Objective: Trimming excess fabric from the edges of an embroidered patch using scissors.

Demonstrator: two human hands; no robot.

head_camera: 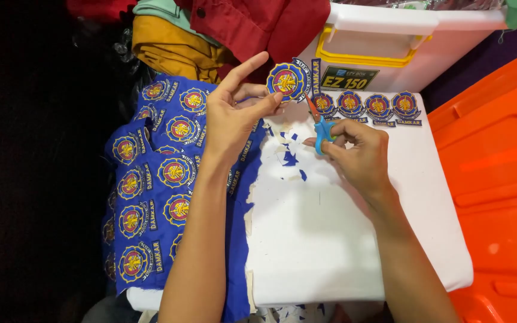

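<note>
on the white board (342,239) across the lap, trimming of an embroidered round patch (286,80) is in hand. left hand (234,116) pinches the patch by its lower edge between thumb and fingers, index raised, holding it up above the board's far edge. right hand (357,152) is closed around the blue handles of small scissors (318,127), orange blades pointing up toward the patch and just short of it. blue and white offcuts (287,157) lie near the scissors. four finished patches (366,106) sit in a row by the white storage box (384,48). uncut blue patch cloth (157,179) drapes at left. judgement: good work means turning the patch, not the scissors, and cutting close outside the stitched border.
</note>
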